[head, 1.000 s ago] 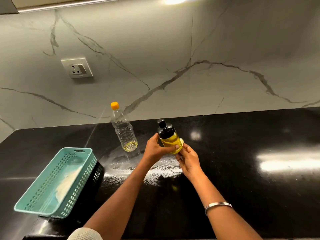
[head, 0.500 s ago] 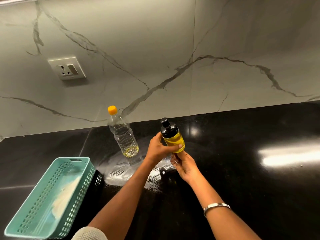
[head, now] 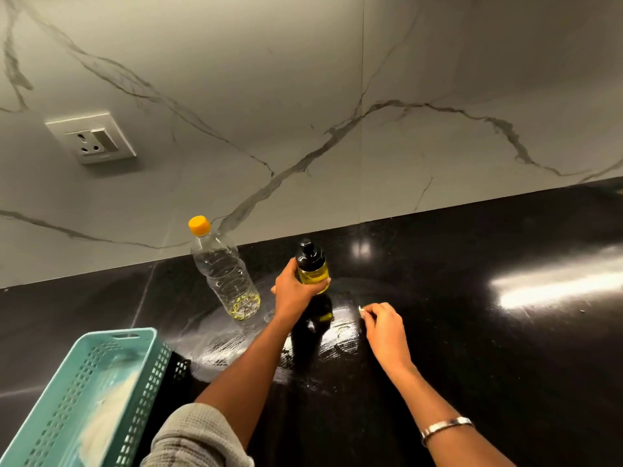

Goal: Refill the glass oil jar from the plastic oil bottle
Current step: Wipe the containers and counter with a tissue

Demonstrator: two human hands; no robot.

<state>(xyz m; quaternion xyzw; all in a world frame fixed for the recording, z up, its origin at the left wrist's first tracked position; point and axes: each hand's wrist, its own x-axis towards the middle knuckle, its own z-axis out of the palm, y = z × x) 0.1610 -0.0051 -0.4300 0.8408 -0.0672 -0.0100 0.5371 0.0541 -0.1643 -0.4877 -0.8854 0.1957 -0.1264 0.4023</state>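
Since half a second ago the right hand (head: 384,326) has let go of the glass oil jar (head: 312,269) and dropped toward the bench (head: 472,332), pinching something small and pale I cannot identify. Only the left hand (head: 295,293) now holds the jar, fingers curled round its lower body, just above the bench near the back edge; whether it touches I cannot tell. Its black pump cap (head: 308,252) is on. Glass, likely oily, should be slippery and breakable, so the body is the safe hold. Just left of that hand stands the plastic oil bottle (head: 224,273), yellow cap (head: 199,225) on, nearly empty, so light, easily squeezed and tippy.
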